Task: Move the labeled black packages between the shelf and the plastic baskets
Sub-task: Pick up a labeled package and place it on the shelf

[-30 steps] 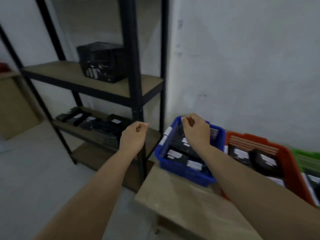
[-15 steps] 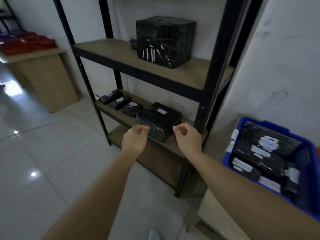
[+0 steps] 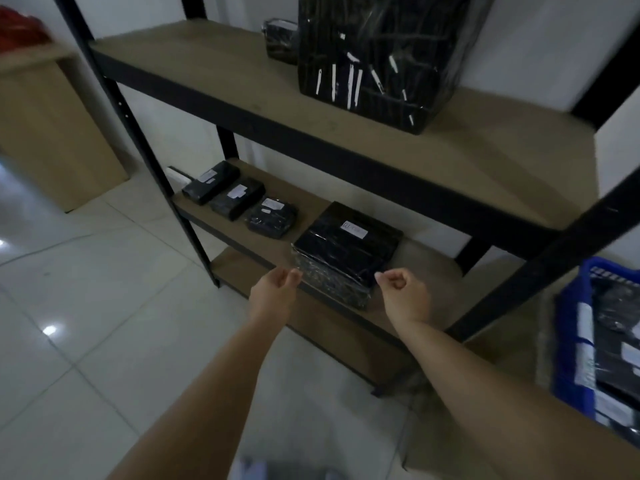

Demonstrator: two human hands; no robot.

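On the shelf [image 3: 263,237] sits a package [image 3: 346,251]; left hand [image 3: 273,294] and right hand [image 3: 403,294] flank it, fingers curled, empty.

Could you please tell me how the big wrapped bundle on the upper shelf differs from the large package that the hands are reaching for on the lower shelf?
The upper bundle is tall and blocky; the lower package is flatter and lower. The upper bundle shows several thin white strips on its front; the lower package carries one white label on top. The lower package sits between the left hand and right hand; nothing is near the upper bundle. Both are black and glossy-wrapped.
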